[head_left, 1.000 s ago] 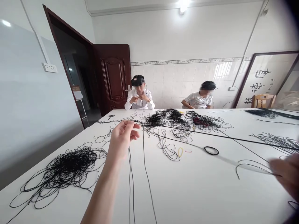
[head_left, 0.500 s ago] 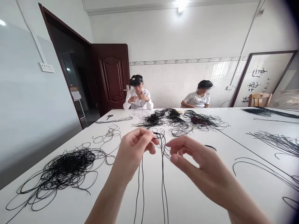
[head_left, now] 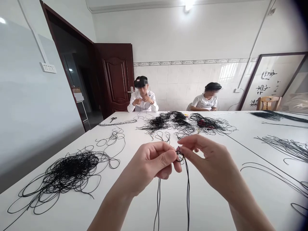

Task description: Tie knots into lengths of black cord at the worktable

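Observation:
My left hand [head_left: 149,163] and my right hand [head_left: 211,158] meet above the white table [head_left: 207,211]. Between their fingertips is a small loop of thin black cord [head_left: 180,156]. My left thumb and forefinger pinch the cord, and my right fingertips press on it from the upper side. Two strands of the cord [head_left: 188,199] hang down from the loop toward the tabletop. The fingers hide part of the loop, so its exact shape cannot be told.
A large tangle of black cord [head_left: 69,170] lies to my left, and more heaped cord [head_left: 168,123] lies across the far table. Loose strands [head_left: 286,147] lie to my right. Scissors [head_left: 113,119] sit at the far edge, beyond which two seated people [head_left: 143,102] [head_left: 204,102] work.
My right hand has come into the middle and closed toward my left. The hands have moved together, and the cord now forms a small loop at the fingertips. The head view has shifted slightly.

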`<state>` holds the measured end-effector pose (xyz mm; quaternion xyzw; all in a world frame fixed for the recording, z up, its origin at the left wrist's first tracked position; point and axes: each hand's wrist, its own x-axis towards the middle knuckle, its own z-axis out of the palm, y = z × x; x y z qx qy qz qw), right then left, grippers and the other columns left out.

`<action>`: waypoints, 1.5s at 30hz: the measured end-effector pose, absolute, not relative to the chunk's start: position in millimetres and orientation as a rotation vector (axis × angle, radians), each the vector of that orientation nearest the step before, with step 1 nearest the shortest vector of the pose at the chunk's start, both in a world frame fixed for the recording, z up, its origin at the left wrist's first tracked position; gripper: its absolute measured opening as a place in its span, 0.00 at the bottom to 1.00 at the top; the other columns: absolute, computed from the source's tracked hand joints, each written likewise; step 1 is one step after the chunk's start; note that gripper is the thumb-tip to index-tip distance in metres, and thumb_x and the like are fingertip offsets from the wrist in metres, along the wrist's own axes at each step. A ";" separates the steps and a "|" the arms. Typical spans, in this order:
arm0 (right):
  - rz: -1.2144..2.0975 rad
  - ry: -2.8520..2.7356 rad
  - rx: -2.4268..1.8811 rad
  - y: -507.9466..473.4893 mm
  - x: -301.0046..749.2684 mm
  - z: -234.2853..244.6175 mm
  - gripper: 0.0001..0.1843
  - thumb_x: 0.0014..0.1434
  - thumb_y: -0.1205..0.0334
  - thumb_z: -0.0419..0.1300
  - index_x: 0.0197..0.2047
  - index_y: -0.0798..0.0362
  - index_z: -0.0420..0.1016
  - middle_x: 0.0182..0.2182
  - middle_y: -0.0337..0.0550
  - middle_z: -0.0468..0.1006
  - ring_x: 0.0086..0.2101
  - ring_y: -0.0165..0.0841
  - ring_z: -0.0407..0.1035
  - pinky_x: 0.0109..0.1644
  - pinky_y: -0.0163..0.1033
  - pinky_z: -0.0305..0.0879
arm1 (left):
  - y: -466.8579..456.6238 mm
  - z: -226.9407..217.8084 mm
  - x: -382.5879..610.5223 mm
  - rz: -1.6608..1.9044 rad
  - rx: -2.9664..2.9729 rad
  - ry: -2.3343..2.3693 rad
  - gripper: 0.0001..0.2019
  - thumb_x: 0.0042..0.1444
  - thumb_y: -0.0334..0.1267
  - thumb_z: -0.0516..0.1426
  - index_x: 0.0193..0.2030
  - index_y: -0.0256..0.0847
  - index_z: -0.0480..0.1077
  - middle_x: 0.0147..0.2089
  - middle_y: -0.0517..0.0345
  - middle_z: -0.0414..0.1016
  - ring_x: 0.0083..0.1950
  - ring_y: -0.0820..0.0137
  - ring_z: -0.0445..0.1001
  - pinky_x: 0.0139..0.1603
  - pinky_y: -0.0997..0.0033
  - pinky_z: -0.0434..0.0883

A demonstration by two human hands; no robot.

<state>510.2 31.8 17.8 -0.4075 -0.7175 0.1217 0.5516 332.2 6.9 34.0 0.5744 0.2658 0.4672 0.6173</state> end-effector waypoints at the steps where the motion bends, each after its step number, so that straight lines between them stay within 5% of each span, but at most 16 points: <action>1: 0.246 -1.687 -0.971 30.7 509.1 17.2 0.04 0.57 0.59 0.65 0.32 0.49 0.76 0.24 0.34 0.77 0.26 0.29 0.70 0.27 0.34 0.64 | 6.8 34.1 333.3 1.109 1.297 0.608 0.13 0.60 0.43 0.63 0.30 0.35 0.72 0.26 0.59 0.71 0.22 0.81 0.57 0.23 0.77 0.55; 9: -0.107 -1.576 -0.627 6.2 508.4 16.4 0.06 0.62 0.70 0.61 0.36 0.49 0.71 0.28 0.34 0.70 0.28 0.25 0.65 0.31 0.31 0.64 | 11.3 33.6 333.0 1.300 1.078 0.518 0.09 0.60 0.37 0.63 0.31 0.35 0.73 0.26 0.63 0.68 0.23 0.84 0.60 0.26 0.86 0.63; 15: -0.112 -1.762 -0.759 4.8 499.3 14.8 0.03 0.61 0.65 0.62 0.36 0.48 0.72 0.28 0.32 0.76 0.25 0.24 0.68 0.23 0.27 0.64 | 11.1 33.5 334.3 1.259 1.086 0.463 0.09 0.61 0.36 0.63 0.31 0.34 0.73 0.25 0.64 0.68 0.23 0.84 0.61 0.27 0.86 0.64; 25: -0.331 -1.670 -0.721 2.2 491.8 12.0 0.07 0.62 0.75 0.60 0.39 0.53 0.73 0.30 0.38 0.75 0.31 0.25 0.68 0.36 0.32 0.65 | 7.7 30.8 340.8 1.466 1.396 0.763 0.09 0.63 0.40 0.60 0.32 0.41 0.72 0.29 0.64 0.77 0.31 0.79 0.72 0.36 0.81 0.69; 36: -0.582 -1.754 -0.581 6.8 482.8 5.3 0.10 0.56 0.80 0.64 0.39 0.57 0.74 0.27 0.42 0.73 0.28 0.29 0.62 0.34 0.40 0.56 | 9.1 30.3 342.0 1.378 1.378 0.706 0.09 0.64 0.38 0.60 0.32 0.41 0.72 0.29 0.64 0.76 0.35 0.79 0.75 0.38 0.83 0.70; 41: -0.196 -1.741 -0.502 7.5 492.9 9.6 0.02 0.64 0.68 0.58 0.41 0.54 0.70 0.31 0.42 0.72 0.33 0.31 0.66 0.35 0.38 0.63 | 7.9 30.3 339.0 1.411 1.351 0.703 0.09 0.62 0.40 0.61 0.32 0.40 0.72 0.29 0.64 0.77 0.27 0.81 0.70 0.31 0.82 0.67; 45: 0.279 -1.827 -0.816 17.0 508.7 16.6 0.05 0.64 0.57 0.59 0.38 0.48 0.73 0.32 0.37 0.76 0.34 0.30 0.70 0.34 0.35 0.65 | 9.4 28.6 337.9 1.369 1.351 0.676 0.09 0.61 0.41 0.63 0.33 0.39 0.73 0.27 0.64 0.75 0.23 0.83 0.63 0.26 0.80 0.62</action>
